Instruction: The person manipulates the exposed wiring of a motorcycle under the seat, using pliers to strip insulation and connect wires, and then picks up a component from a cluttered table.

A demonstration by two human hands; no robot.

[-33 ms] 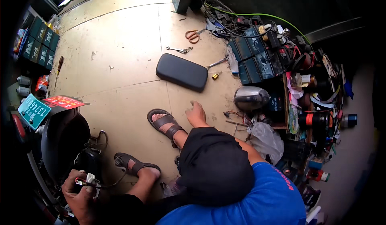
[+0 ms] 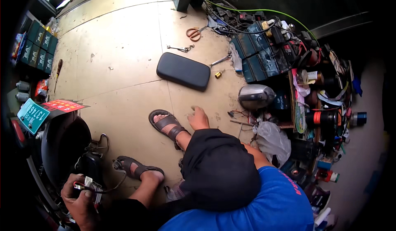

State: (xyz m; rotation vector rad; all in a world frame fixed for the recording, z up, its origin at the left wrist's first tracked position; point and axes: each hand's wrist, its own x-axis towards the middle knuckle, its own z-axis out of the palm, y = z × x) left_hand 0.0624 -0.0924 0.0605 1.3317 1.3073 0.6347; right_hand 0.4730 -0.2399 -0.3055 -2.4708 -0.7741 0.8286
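Observation:
At the lower left, my left hand point(image 2: 77, 200) is closed on a white wire connector point(image 2: 88, 182), pinched between thumb and fingers. Thin red and white wires show by the fingertips, and a dark cable point(image 2: 117, 185) curves away from it toward the left sandal. The dark rear fender point(image 2: 66, 142) of a two-wheeler is just beyond this hand. My right hand point(image 2: 199, 118) hangs in front of my knee, holding nothing, its fingers loosely apart. Farther ahead, a black padded seat point(image 2: 183, 71) lies flat on the floor, apart from the hand.
Beyond the seat lie a wrench point(image 2: 179, 48), orange-handled scissors point(image 2: 194, 34) and a small brass fitting point(image 2: 218, 74). A screwdriver point(image 2: 59, 69) rests at the left. Stacked boxes point(image 2: 39, 49) stand at the far left. Cluttered shelves, a metal headlamp-like shell point(image 2: 256, 97) and a plastic bag point(image 2: 273, 140) line the right.
The whole view has shifted slightly, so floor items sit a little higher and farther left. Both hands keep nearly the same pose, the left one still on the connector.

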